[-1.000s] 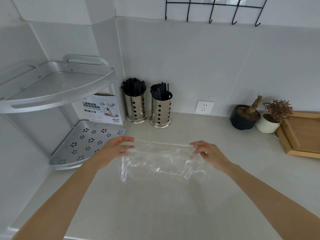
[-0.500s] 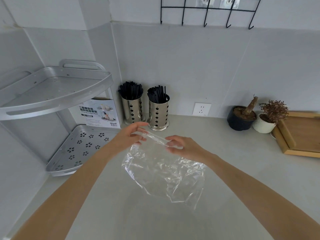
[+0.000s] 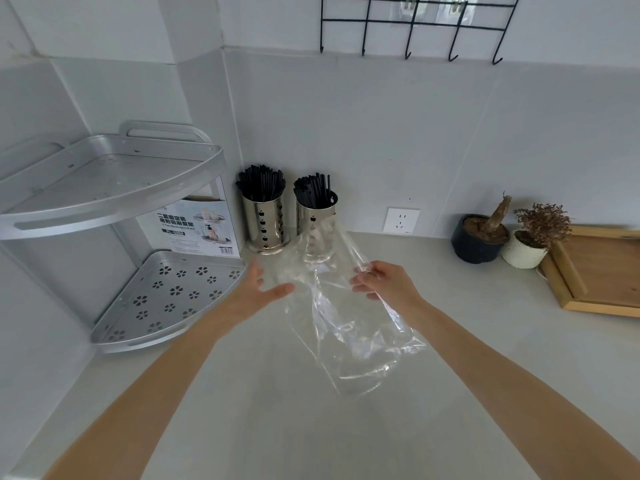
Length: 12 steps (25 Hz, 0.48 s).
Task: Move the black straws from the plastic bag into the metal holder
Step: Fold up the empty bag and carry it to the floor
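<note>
Two perforated metal holders stand against the back wall, the left one (image 3: 265, 226) and the right one (image 3: 316, 220), each packed with black straws (image 3: 260, 183). My right hand (image 3: 384, 283) pinches the top of a clear plastic bag (image 3: 349, 327), which hangs crumpled above the counter and looks empty. Its upper edge reaches in front of the right holder. My left hand (image 3: 254, 294) is open with fingers spread, just left of the bag and not gripping it.
A two-tier metal corner shelf (image 3: 114, 188) and a printed box (image 3: 194, 225) fill the left corner. Two small potted plants (image 3: 485, 237) and a wooden tray (image 3: 599, 268) sit at the right. A black hook rack (image 3: 408, 26) hangs on the wall above.
My left hand let go of the bag and opened. My right hand lifted the bag's top up and to the right, so it now hangs from that hand alone.
</note>
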{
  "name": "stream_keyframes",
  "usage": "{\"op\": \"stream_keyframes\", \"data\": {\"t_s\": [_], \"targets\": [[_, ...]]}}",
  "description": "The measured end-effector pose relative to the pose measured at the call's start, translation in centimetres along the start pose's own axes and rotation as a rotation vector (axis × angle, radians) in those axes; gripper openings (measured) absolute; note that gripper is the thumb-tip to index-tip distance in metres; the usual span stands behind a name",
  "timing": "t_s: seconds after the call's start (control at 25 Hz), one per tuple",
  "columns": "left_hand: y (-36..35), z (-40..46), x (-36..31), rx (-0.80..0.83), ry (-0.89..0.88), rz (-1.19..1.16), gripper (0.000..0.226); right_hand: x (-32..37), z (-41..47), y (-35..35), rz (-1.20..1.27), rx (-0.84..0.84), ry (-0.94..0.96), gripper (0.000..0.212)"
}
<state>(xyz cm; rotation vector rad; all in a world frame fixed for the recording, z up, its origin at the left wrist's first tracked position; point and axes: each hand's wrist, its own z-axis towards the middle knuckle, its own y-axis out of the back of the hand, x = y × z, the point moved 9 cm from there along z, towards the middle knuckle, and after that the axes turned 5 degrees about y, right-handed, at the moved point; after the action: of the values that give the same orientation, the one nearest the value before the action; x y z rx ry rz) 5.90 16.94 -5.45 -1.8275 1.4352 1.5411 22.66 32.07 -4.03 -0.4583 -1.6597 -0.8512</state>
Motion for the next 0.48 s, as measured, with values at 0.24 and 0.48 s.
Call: {"op": "stream_keyframes", "data": {"t_s": [0.24,0.48], "targets": [[-3.9,-0.2,2.8,0.217,0.114,-0.161,0.151,-0.3,-0.6,0.1,0.364,-0.043,-0.111,0.011],[-4.8,0.1,2.7,0.289,0.093,-0.342,0.141,-1.7,-1.3,-0.6,0.611,0.022,-0.187,0.012]]}}
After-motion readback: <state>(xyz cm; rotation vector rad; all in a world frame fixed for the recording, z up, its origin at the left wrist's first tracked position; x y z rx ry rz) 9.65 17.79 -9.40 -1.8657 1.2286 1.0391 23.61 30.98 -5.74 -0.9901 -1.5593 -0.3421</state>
